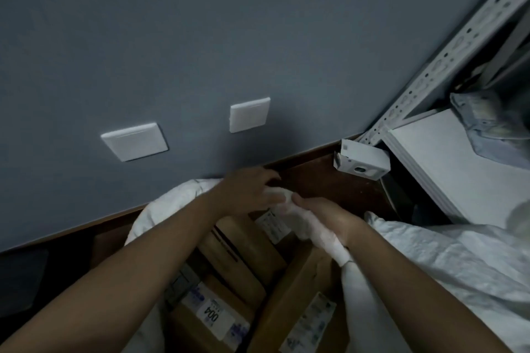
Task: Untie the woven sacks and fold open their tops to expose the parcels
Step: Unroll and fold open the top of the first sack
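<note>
Against the grey wall we log one open woven sack: our right hand grips its rolled white rim, our left hand pinches the same rim with curled fingers. Inside: cardboard parcels, one label reading 004.

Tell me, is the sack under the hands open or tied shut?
Open. The sack gapes, showing cardboard parcels inside, while both hands grip its rolled rim.

White woven sack, brown cardboard parcels, grey-blue wall, two white wall plates.
</note>
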A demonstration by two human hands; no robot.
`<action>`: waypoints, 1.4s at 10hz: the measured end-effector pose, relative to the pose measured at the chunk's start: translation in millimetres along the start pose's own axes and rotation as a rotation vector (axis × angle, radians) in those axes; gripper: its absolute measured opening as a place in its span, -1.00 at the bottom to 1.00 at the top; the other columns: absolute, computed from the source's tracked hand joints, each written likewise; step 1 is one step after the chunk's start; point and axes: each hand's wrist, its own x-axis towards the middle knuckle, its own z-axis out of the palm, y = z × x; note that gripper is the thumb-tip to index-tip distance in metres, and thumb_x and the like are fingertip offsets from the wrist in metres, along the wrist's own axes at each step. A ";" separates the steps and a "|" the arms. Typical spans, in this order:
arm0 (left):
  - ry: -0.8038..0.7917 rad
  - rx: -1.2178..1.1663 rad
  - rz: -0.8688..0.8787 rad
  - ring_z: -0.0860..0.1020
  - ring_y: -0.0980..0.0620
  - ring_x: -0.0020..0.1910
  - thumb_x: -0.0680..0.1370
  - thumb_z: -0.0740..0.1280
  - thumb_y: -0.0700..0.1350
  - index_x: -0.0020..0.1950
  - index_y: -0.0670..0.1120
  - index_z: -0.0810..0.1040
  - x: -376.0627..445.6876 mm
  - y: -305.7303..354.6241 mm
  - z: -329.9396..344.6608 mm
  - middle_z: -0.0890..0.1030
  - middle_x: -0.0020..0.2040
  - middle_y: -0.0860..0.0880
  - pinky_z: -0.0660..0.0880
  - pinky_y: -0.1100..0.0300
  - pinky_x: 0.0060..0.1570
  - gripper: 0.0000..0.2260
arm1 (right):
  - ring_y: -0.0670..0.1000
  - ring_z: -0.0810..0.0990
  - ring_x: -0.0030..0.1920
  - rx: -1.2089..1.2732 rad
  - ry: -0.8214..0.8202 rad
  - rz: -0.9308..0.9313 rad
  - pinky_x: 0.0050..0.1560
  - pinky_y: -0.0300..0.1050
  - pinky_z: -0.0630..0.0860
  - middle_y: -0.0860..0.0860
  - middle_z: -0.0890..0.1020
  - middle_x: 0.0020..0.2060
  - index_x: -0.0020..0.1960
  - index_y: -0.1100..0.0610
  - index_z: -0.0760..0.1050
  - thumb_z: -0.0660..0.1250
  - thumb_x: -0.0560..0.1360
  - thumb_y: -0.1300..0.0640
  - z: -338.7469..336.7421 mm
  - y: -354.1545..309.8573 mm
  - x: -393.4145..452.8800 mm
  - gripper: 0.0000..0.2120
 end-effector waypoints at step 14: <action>0.359 0.156 0.048 0.44 -0.17 0.14 0.55 0.17 0.14 0.14 -0.09 0.52 17.3 132.2 72.1 0.49 0.14 -0.15 0.35 -0.02 0.15 -0.64 | 0.02 0.56 0.17 -0.399 0.275 -0.234 0.24 -0.12 0.45 0.09 0.59 0.19 0.33 0.17 0.47 0.25 0.59 0.07 -78.7 18.6 -106.2 -0.65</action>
